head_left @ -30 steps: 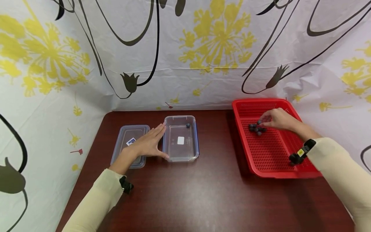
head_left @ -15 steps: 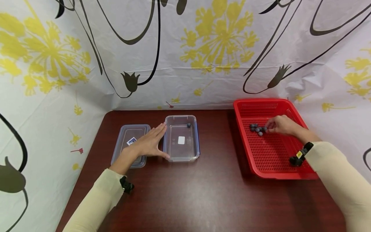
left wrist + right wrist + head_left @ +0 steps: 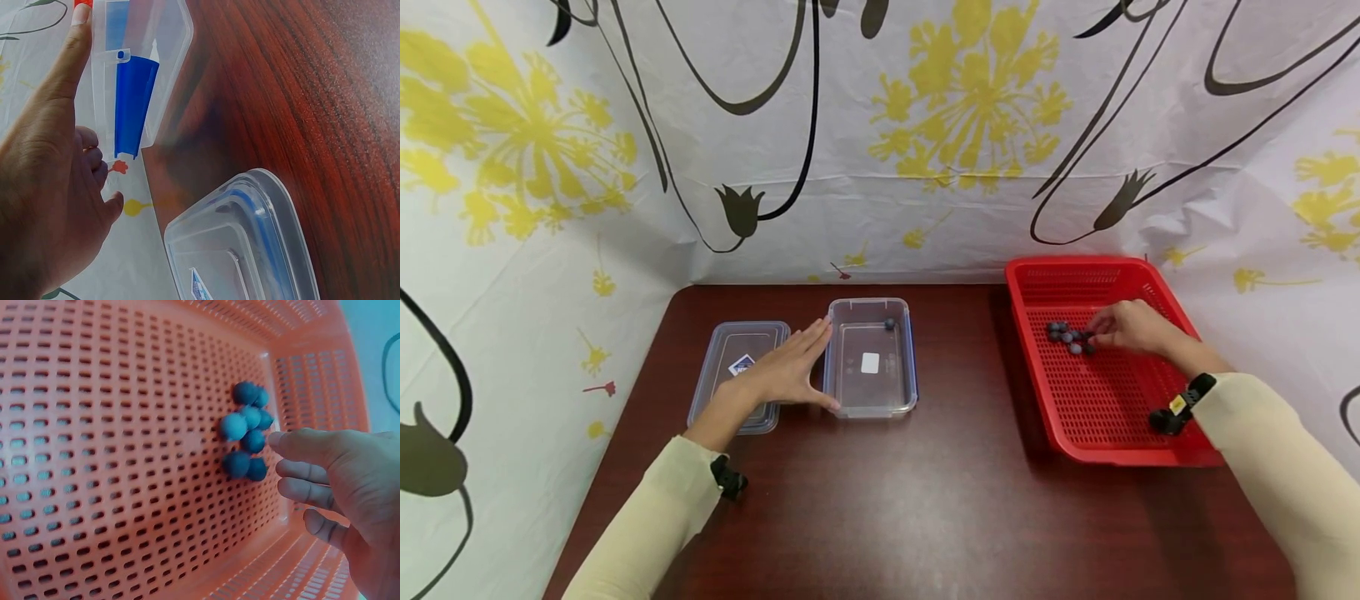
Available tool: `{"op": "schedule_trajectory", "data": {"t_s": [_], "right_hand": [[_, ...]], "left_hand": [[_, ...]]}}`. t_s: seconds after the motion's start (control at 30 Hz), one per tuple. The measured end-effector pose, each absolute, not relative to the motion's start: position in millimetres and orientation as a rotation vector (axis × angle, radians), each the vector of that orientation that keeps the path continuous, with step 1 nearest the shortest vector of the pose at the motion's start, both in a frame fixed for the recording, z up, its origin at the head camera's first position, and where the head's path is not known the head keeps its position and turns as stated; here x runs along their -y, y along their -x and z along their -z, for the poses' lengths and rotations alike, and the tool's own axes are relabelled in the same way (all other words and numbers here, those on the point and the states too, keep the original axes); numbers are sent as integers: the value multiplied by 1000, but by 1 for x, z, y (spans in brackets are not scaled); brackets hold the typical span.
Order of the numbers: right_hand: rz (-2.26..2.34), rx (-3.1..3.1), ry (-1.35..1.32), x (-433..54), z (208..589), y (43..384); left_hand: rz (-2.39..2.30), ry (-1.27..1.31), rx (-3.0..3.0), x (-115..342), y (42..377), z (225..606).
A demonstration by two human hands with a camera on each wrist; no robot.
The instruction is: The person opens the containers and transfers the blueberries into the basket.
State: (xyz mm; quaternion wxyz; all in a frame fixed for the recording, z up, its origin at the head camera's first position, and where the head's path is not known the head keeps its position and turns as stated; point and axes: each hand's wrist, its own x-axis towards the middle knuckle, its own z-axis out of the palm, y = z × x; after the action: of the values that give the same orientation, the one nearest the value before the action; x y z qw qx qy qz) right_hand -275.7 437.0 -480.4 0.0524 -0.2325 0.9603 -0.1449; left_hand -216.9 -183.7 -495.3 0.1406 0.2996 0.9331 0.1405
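My left hand (image 3: 786,367) rests with straight fingers and thumb along the left side of a clear plastic food container (image 3: 853,392). One blueberry (image 3: 890,323) lies inside, near its far right corner. In the left wrist view, the container's blue latch (image 3: 134,106) is beside the hand. My right hand (image 3: 1131,327) reaches into a red plastic basket (image 3: 1097,417), next to a small cluster of blueberries (image 3: 1067,337). Seen from the right wrist, the thumb is close to the blueberries (image 3: 252,441), the fingers are parted, and no berry shows between them.
A clear lid (image 3: 741,346) with a blue and white sticker lies left of the container, partly beneath the left forearm. A dark wooden table (image 3: 917,492) carries everything. Patterned white cloth (image 3: 850,225) hangs behind and at both sides.
My right hand, which had a blueberry at its fingertips above the cluster, has lowered and shifted slightly right. The berries lie a little more spread out. The left hand stays at the container.
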Motion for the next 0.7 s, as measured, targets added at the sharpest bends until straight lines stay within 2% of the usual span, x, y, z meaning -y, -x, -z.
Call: {"op": "schedule_trajectory", "data": {"t_s": [0.27,0.7], "right_hand": [[574,-3075,853,-402,459,268],[854,-2998,907,-283,424,242]], "left_hand": [[-419,-887,-2700,184,217,497],[-418,-889,-2697,183,217,496]]}}
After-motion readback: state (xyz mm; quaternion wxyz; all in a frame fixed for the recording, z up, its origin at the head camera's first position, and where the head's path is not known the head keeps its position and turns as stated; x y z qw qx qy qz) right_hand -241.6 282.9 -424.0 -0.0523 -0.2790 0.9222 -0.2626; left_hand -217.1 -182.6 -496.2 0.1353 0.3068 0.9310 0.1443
